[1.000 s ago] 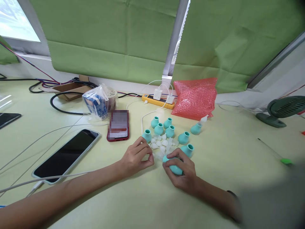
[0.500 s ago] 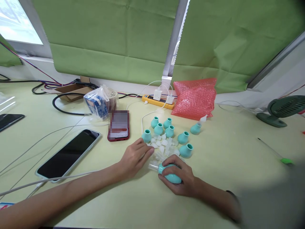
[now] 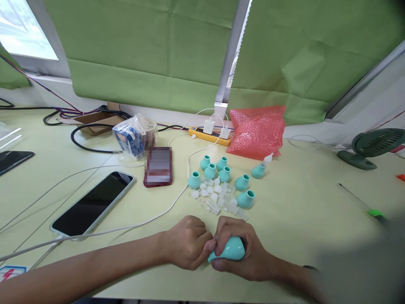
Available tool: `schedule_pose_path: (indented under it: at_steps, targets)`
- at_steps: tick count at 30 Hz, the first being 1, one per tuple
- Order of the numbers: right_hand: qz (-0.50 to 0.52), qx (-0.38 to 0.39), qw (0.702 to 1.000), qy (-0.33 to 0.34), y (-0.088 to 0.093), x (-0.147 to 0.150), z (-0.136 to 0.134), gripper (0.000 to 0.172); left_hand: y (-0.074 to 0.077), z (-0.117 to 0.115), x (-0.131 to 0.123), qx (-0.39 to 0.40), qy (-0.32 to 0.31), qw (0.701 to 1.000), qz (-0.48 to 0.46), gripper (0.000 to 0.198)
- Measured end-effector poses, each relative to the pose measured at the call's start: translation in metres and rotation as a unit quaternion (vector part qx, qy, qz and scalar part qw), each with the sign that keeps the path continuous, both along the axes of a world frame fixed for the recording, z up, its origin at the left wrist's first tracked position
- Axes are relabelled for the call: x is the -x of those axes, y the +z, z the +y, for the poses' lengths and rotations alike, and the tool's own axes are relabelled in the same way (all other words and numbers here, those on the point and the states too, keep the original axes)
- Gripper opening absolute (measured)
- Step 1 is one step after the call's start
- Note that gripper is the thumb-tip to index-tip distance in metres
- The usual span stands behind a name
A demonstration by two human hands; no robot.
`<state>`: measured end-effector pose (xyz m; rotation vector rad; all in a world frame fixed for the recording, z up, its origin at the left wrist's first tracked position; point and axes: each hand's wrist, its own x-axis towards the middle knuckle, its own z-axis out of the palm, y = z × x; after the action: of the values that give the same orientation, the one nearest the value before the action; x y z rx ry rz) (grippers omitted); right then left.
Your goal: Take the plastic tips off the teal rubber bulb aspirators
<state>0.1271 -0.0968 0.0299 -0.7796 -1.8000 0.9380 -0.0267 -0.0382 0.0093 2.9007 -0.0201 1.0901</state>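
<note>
My right hand (image 3: pixel 245 249) wraps round a glossy teal squeeze bulb (image 3: pixel 233 249) held on its side low over the table. My left hand (image 3: pixel 191 242) is closed, thumb and fingers pressed together at the bulb's neck end. What lies inside those fingers is hidden, and so is the clear tube at the neck. Just beyond my hands lie clear plastic tubes (image 3: pixel 226 200) and small white drop-shaped tips (image 3: pixel 204 192) in a loose heap. Several teal bulbs (image 3: pixel 246 199) stand around it, their mouths open. One assembled bulb (image 3: pixel 258 171) carries a clear tube and white tip.
A white cable (image 3: pixel 152 219) crosses the table behind my left forearm. Phones (image 3: pixel 95 204) lie to the left. At the back are a bagged box (image 3: pixel 134 135), a yellow power strip (image 3: pixel 209 135) and a red bubble-wrap pouch (image 3: pixel 257 131). A green fan (image 3: pixel 376 143) stands right.
My left hand has left the heap of small parts and come down to the bulb's neck, closing there. My right hand has moved slightly nearer me with the bulb; its clear tube is now covered.
</note>
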Motion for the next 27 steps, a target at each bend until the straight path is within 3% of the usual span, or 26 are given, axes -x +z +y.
schedule_pose_path:
  at_steps: [2, 4, 6, 7, 11, 14, 17, 19, 23, 27]
  targets:
    - [0.055, 0.137, 0.986, 0.073, -0.003, -0.005, 0.004, 0.018, 0.004, -0.002, 0.001, -0.016, -0.022, 0.999, -0.018, 0.047]
    - [0.118, 0.28, 0.94, 0.156, -0.007, -0.01, 0.01, 0.022, 0.006, 0.0, 0.003, -0.047, -0.017, 0.998, -0.024, 0.046]
    - [0.161, 0.348, 0.905, 0.185, -0.01, -0.016, 0.017, 0.024, 0.006, 0.005, 0.005, -0.073, 0.044, 0.996, -0.008, 0.043]
    - [0.173, 0.35, 0.903, 0.18, -0.009, -0.018, 0.02, 0.025, 0.005, 0.01, 0.006, -0.079, 0.092, 0.993, 0.008, 0.042]
    - [0.198, 0.286, 0.925, 0.156, 0.003, -0.027, 0.031, 0.029, -0.001, 0.025, 0.006, -0.01, 0.294, 0.945, 0.144, 0.026]
    - [0.161, 0.239, 0.952, 0.104, 0.019, -0.034, 0.032, 0.029, -0.005, 0.028, 0.007, 0.031, 0.343, 0.911, 0.229, 0.022]
    - [0.095, 0.157, 0.983, -0.009, 0.033, -0.042, 0.031, 0.021, -0.008, 0.028, 0.008, 0.04, 0.346, 0.905, 0.243, 0.02]
    - [0.067, 0.083, 0.988, -0.108, 0.039, -0.05, 0.033, 0.02, -0.008, 0.028, 0.008, 0.027, 0.342, 0.909, 0.235, 0.02]
    - [0.047, -0.03, 0.97, -0.239, 0.043, -0.072, 0.055, 0.015, 0.004, 0.024, 0.016, -0.024, 0.331, 0.928, 0.169, 0.019]
    - [0.032, -0.099, 0.934, -0.342, 0.035, -0.098, 0.089, 0.018, 0.01, -0.01, 0.061, -0.103, 0.236, 0.965, 0.041, 0.022]
